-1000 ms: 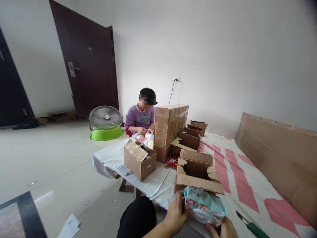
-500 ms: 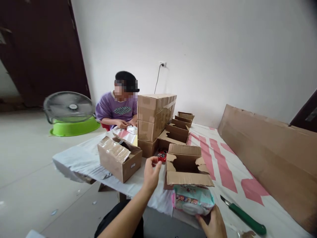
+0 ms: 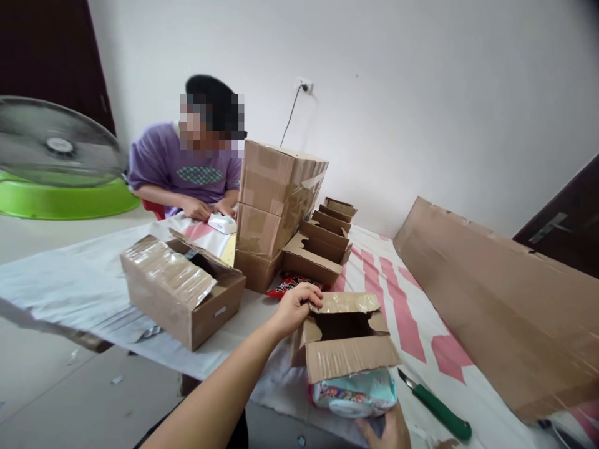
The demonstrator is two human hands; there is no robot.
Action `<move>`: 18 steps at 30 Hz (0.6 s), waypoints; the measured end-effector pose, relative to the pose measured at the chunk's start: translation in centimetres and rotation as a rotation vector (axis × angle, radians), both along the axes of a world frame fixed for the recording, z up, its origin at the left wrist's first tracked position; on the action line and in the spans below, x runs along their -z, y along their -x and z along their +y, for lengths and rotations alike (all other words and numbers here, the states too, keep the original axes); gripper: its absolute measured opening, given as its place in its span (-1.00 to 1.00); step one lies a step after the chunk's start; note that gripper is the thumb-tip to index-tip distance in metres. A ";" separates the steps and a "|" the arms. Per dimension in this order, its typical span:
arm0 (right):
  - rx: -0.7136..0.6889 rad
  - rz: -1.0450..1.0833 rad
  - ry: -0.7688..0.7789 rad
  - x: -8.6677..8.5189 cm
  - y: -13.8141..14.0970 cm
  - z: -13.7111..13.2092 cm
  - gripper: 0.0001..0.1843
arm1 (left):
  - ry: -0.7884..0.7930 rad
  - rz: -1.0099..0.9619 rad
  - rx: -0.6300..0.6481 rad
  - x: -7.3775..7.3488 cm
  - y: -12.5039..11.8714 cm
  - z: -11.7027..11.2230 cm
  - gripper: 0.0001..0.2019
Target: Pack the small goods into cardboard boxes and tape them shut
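Observation:
My left hand [image 3: 296,307] has its fingers curled over the back-left corner of an open cardboard box [image 3: 353,360], at the raised back flap. In my right hand [image 3: 387,430] is a turquoise and pink pack of wet wipes [image 3: 353,394], gripped at its lower right corner. The pack is upright against the near side of the box, its top partly hidden under the front flap. Just behind my left hand lies a red patterned packet [image 3: 292,284]. Right of the pack is a green-handled utility knife [image 3: 440,408], blade out.
A half-open carton [image 3: 182,299] stands at the left. Stacked taped cartons [image 3: 266,212] and a row of open boxes [image 3: 318,249] extend behind. A large cardboard panel [image 3: 486,305] borders the right side. Across the table, a person [image 3: 187,168] handles a white object [image 3: 221,223].
My left hand has moved onto the back flap of the box and closed on it. The box and wipes pack sit slightly further left in view, and the camera has moved closer.

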State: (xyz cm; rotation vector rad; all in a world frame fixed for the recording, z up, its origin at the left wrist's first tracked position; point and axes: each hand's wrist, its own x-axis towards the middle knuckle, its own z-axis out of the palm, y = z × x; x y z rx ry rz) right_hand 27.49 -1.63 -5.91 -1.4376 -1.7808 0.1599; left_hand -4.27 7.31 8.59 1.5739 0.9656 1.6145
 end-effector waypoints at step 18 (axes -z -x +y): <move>0.089 0.238 0.099 -10.3 -3.4 2.0 -0.52 | 0.028 0.054 -0.071 0.1 0.2 -0.1 -0.70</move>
